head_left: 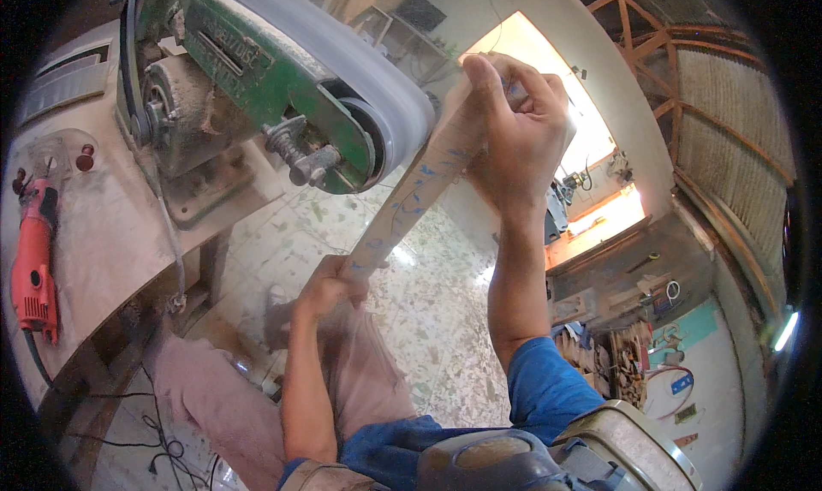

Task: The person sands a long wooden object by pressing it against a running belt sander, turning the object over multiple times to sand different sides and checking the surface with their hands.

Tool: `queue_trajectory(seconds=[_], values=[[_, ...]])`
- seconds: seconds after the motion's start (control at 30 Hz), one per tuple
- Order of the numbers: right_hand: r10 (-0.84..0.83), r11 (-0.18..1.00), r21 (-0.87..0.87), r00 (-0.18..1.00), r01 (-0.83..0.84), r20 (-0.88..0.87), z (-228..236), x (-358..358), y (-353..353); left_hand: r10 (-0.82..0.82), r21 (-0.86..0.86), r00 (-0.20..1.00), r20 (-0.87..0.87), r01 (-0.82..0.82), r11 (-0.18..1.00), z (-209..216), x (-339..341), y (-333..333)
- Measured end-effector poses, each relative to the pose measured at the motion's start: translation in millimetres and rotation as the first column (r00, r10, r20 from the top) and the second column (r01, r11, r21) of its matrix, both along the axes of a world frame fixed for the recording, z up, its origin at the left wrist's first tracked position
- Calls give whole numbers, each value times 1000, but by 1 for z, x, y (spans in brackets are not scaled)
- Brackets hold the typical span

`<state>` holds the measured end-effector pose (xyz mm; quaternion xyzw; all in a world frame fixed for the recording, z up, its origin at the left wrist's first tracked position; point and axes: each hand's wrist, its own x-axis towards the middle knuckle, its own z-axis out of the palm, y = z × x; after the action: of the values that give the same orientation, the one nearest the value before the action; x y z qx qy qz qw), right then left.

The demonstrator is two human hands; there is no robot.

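Observation:
A long, pale wooden piece (pixel 402 204) with blue marks along its face runs slantwise between my hands. Its lower end sits in my left hand (pixel 324 287), whose fingers wrap round it. Near the upper end my right hand (pixel 518 119) grips the same piece, thumb on top and fingers curled. The upper part of the wood is right beside the rounded front end of a belt sander (pixel 291 106), close to or touching the belt. The grey belt (pixel 398 106) looks smeared, as if running. A knob and spring (pixel 304 153) stick out from the sander's green side.
The sander stands on a dusty workbench (pixel 94 243). A red power tool (pixel 36 260) with a clear guard lies at the bench's left. Loose black cables (pixel 167 444) trail on the floor below. Scraps litter the tiled floor (pixel 454 303). Stacked wood pieces (pixel 629 363) stand at the right wall.

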<state>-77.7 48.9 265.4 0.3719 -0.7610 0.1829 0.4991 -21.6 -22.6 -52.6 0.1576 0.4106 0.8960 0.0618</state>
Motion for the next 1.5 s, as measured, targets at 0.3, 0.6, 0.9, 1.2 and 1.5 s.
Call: queue_trajectory(seconds=[0.3, 0.6, 0.9, 1.2, 1.5], values=[[722, 684, -453, 621, -571, 306, 24, -14, 17, 796, -377, 453, -401, -874, 308, 47, 9, 3], [650, 754, -350, 708, -555, 276, 16, -8, 5, 757, -321, 548, -355, -832, 452, 27, 4, 10], [542, 839, -206, 810, -504, 224, 5, -2, 0, 625, -266, 744, -238, -669, 694, 12, -1, 15], [527, 848, -210, 821, -488, 219, 14, -2, -7, 567, -225, 786, -245, -615, 756, 17, -4, 14], [429, 902, -106, 896, -418, 116, 0, -9, 0, 438, -210, 883, -169, -466, 859, 12, -1, 15]])
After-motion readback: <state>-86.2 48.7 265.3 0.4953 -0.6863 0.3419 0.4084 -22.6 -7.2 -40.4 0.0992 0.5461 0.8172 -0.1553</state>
